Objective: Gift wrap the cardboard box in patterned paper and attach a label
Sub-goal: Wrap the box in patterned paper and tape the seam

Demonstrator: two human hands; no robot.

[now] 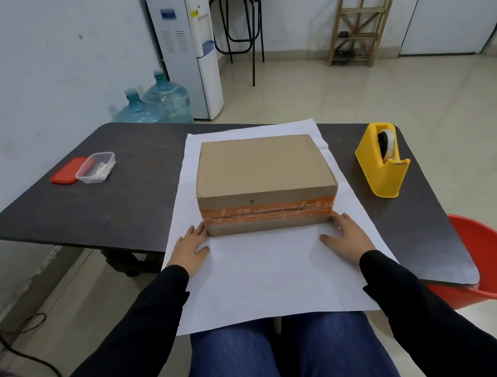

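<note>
A brown cardboard box [262, 169] with an orange tape band across its near side sits on a large sheet of paper [270, 272] showing its plain white side. The sheet lies on the dark table and hangs over the near edge onto my lap. My left hand [190, 249] lies flat on the paper, fingertips touching the box's near left corner. My right hand [345, 237] lies flat on the paper at the near right corner. Both hands have straight fingers and hold nothing.
A yellow tape dispenser [382, 161] stands right of the paper. On the left of the dark table [110, 204] are a clear plastic container [96, 167] and its red lid [66, 171]. A red tub [493, 262] sits beyond the table's right edge.
</note>
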